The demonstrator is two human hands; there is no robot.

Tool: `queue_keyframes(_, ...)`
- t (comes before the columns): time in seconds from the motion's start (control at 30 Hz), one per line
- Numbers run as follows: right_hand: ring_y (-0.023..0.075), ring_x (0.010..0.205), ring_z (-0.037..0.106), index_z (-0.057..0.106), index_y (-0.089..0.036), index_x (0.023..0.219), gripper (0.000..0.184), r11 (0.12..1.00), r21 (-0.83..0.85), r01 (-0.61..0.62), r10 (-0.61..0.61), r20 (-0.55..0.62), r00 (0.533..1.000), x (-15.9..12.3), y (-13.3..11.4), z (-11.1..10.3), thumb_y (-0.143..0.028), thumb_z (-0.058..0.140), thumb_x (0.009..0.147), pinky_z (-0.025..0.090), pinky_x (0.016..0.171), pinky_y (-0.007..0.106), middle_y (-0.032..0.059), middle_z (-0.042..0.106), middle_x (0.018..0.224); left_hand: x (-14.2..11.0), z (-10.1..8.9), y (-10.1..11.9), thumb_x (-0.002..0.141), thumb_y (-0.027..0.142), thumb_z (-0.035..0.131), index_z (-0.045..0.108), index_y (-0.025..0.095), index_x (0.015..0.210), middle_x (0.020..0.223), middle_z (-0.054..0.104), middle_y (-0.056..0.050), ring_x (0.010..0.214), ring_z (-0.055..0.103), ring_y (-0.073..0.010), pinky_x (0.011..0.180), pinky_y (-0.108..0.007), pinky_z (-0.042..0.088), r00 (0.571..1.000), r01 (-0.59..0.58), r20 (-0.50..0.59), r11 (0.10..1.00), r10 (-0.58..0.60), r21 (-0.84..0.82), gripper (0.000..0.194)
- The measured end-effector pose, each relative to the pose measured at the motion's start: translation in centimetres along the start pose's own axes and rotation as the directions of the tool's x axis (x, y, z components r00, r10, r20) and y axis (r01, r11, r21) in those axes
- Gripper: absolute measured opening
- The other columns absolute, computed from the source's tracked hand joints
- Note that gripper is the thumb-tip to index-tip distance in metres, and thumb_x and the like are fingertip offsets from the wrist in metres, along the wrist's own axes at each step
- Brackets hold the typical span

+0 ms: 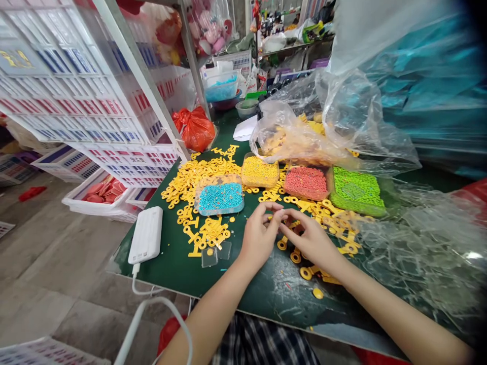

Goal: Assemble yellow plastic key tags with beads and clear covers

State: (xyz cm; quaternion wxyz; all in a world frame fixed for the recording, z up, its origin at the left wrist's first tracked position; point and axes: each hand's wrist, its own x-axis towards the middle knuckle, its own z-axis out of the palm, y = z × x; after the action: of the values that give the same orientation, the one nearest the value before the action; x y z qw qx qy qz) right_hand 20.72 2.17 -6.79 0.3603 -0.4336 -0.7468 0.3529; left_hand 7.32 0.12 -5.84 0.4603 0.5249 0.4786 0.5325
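Yellow plastic parts [213, 231], heaped left of the fingers and strewn below; left hand [258, 230] and right hand [310, 238] meet fingertip to fingertip.

From my remote post: thumbs and forefingers curled close; a fleck of yellow [270, 218] shows among the left fingers, but I cannot tell whether either hand is clamped on a part or that one lies beyond. I judge the parts light, fairly stiff, smooth enough to twist in a loose pinch; the narrow stem looks the weak spot. I'd take one across the ring's flat faces, pressing gently. Loose yellow disc [317, 293], below the right fingers: thin, probably best lifted by its edge. Blue beads [221, 196] left of the fingers, red beads [306, 182] just beyond: likely to roll if knocked.
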Motion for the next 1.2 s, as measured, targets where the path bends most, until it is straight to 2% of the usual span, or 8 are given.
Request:
queue_keyframes(0.1,0.0195,0.073,0.06,0.06,-0.019,0.096,0.03,0.986,0.145,-0.082,0.069,0.096,0.993,0.4,0.1,-0.1,-0.046,0.052,0.088,0.049,0.061,0.03,0.0051,0.065,0.083,0.1,0.0,-0.1,0.092,0.022,0.053,0.057,0.018,0.096,0.098,0.066,-0.005,0.09,0.066,-0.0165,0.068,-0.023,0.051,0.996,-0.084,-0.022,0.992,0.086,0.089,0.007)
queue_keyframes(0.17,0.0192,0.073,0.059,0.06,-0.019,0.093,0.032,0.982,0.171,-0.086,0.068,0.107,0.992,0.5,0.2,-0.1,-0.049,0.053,0.087,0.049,0.063,0.031,0.0045,0.065,0.081,0.1,-0.2,0.0,0.091,0.021,0.054,0.059,0.019,0.094,0.095,0.066,-0.005,0.093,0.062,-0.018,0.074,-0.027,0.051,0.985,-0.161,-0.029,0.963,0.171,0.216,0.006)
queue_keyframes(0.3,0.0192,0.071,0.056,0.062,-0.02,0.085,0.034,0.993,0.108,-0.039,0.034,0.044,0.998,0.4,0.5,0.1,-0.051,0.049,0.089,0.048,0.064,0.032,0.0034,0.061,0.075,0.2,-0.6,0.4,0.093,0.023,0.053,0.059,0.019,0.091,0.093,0.065,-0.005,0.092,0.058,-0.0191,0.084,-0.033,0.047,0.94,-0.3,-0.015,0.847,0.341,0.44,0.008)
queue_keyframes(0.47,0.0195,0.07,0.054,0.061,-0.021,0.076,0.034,0.999,-0.002,0.033,-0.033,-0.058,0.998,0.4,0.4,0.0,-0.048,0.047,0.092,0.046,0.064,0.033,0.0026,0.058,0.072,0.1,-0.9,1.1,0.096,0.025,0.049,0.057,0.019,0.09,0.091,0.064,-0.005,0.09,0.057,-0.0195,0.083,-0.034,0.045,0.878,-0.401,0.001,0.736,0.478,0.545,0.012)
queue_keyframes(0.67,0.0217,0.075,0.057,0.06,-0.021,0.078,0.026,0.987,-0.065,0.147,-0.149,-0.024,0.989,0.0,-0.2,0.0,-0.037,0.045,0.092,0.049,0.069,0.035,0.0053,0.061,0.076,-0.3,-0.7,1.4,0.096,0.026,0.046,0.058,0.019,0.091,0.093,0.066,-0.007,0.091,0.058,-0.0204,0.084,-0.036,0.045,0.87,-0.44,0.058,0.717,0.49,0.54,0.015)
queue_keyframes(0.87,0.022,0.069,0.06,0.059,-0.019,0.078,0.02,0.966,-0.175,0.191,-0.157,0.192,0.969,-0.7,-0.2,0.5,-0.025,0.043,0.088,0.048,0.068,0.035,0.0066,0.066,0.075,-0.5,-0.4,1.4,0.096,0.026,0.047,0.059,0.019,0.09,0.091,0.067,-0.006,0.089,0.058,-0.02,0.082,-0.035,0.045,0.862,-0.468,0.093,0.711,0.499,0.524,0.015)
queue_keyframes(1.07,0.0216,0.058,0.056,0.057,-0.02,0.076,0.029,0.896,-0.408,0.178,-0.117,0.171,0.978,-0.4,0.2,0.0,-0.027,0.036,0.094,0.041,0.059,0.032,0.0042,0.061,0.061,-0.4,-0.5,1.3,0.096,0.027,0.045,0.059,0.019,0.089,0.09,0.067,-0.006,0.088,0.058,-0.0198,0.081,-0.035,0.045,0.886,-0.437,0.105,0.741,0.451,0.51,0.017)
queue_keyframes(1.2,0.0215,0.057,0.056,0.06,-0.019,0.082,0.029,0.889,-0.431,0.157,-0.098,0.155,0.983,-0.2,0.8,-0.3,-0.027,0.035,0.094,0.04,0.058,0.031,0.0043,0.064,0.064,-0.3,-0.5,1.1,0.096,0.027,0.045,0.059,0.019,0.089,0.09,0.067,-0.006,0.088,0.058,-0.0203,0.081,-0.035,0.044,0.896,-0.422,0.126,0.732,0.425,0.536,0.017)
